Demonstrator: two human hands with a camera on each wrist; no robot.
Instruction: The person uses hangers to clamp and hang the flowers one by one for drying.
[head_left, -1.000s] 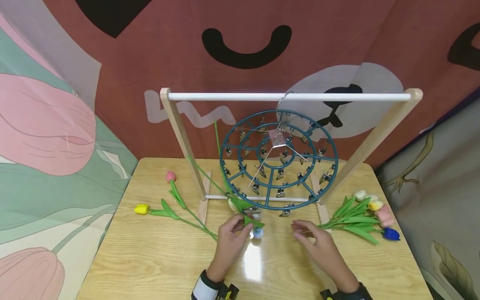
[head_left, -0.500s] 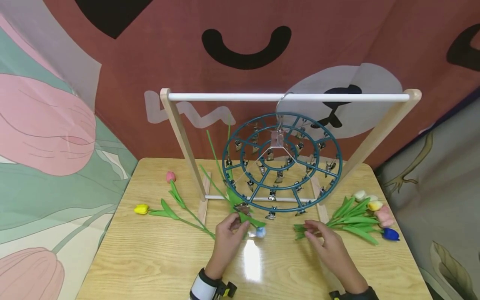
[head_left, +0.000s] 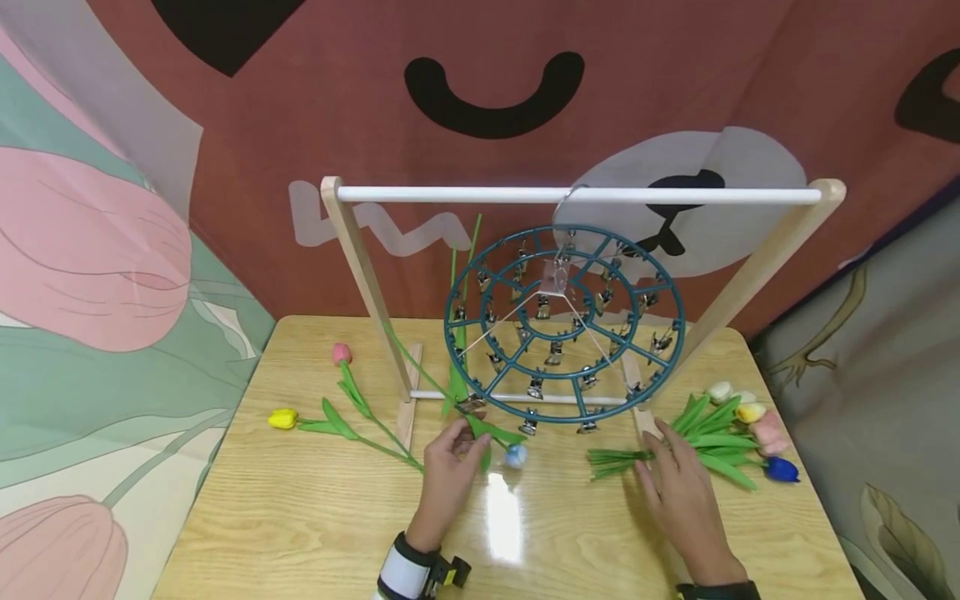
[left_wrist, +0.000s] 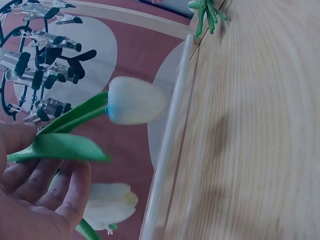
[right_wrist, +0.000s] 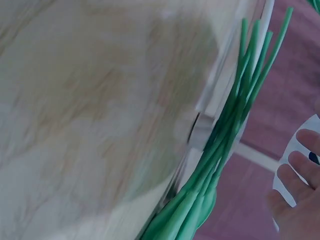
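Observation:
My left hand (head_left: 450, 471) pinches a green-leaved tulip at the left front of the round blue clip hanger (head_left: 555, 418). Its pale bloom, tinted blue at the base, hangs downward; in the left wrist view the tulip bloom (left_wrist: 135, 102) is beyond my thumb and fingers. Behind it is a second white tulip (left_wrist: 110, 205). Other green stems rise beside the hanger's left rim. At right, my right hand (head_left: 682, 500) is over a bunch of tulips (head_left: 720, 437) lying on the table. In the right wrist view its spread fingers are apart from the stems (right_wrist: 220, 145).
A rack with a white top bar (head_left: 465, 194) and wooden legs carries the hanger, which has many metal clips. A yellow tulip (head_left: 283, 417) and a pink tulip (head_left: 341, 353) lie on the table (head_left: 300, 517) at left.
My right hand has moved right, from beside the bunch's stem ends to above its stems. The hanger has turned, and the stems at its left have swung. My left hand keeps the tulip, shifting slightly left.

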